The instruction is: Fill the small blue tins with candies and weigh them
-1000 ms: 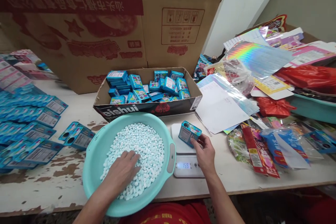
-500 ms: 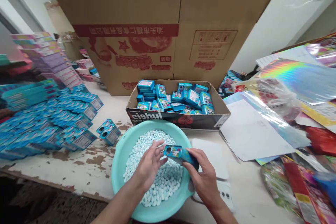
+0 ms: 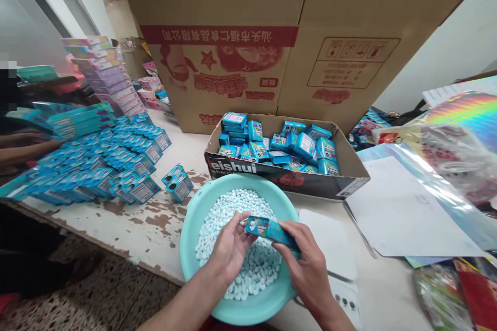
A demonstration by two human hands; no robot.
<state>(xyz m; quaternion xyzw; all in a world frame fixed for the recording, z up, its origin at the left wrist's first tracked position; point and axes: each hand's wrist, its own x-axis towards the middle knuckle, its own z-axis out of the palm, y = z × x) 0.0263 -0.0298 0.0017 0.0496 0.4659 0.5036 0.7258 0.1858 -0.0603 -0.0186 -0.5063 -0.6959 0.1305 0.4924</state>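
My right hand (image 3: 308, 258) grips a small blue candy box (image 3: 274, 230) by its right end, tilted over a mint-green basin (image 3: 190, 264). At the box's left end a round hole shows white candy in it. My left hand (image 3: 233, 251) is cupped palm up beside that end, fingers loosely bent and apart, thumb by the box's edge. Whether the thumb touches it I cannot tell. Small white and pale-blue candies (image 3: 233, 201) fill the basin floor below both hands.
Behind the basin, an open carton (image 3: 248, 176) holds several blue boxes, before a tall cardboard box (image 3: 240, 0). Two blue boxes (image 3: 178, 183) stand left, near many rows of boxes (image 3: 128, 165). A white scale (image 3: 330, 243) and paper sheets (image 3: 411, 207) lie right. Another person's arm (image 3: 34, 150) is far left.
My left hand has closed in on the box's end, its fingers less spread. White candy now shows in the hole, which looked dark before. The view has turned slightly left.
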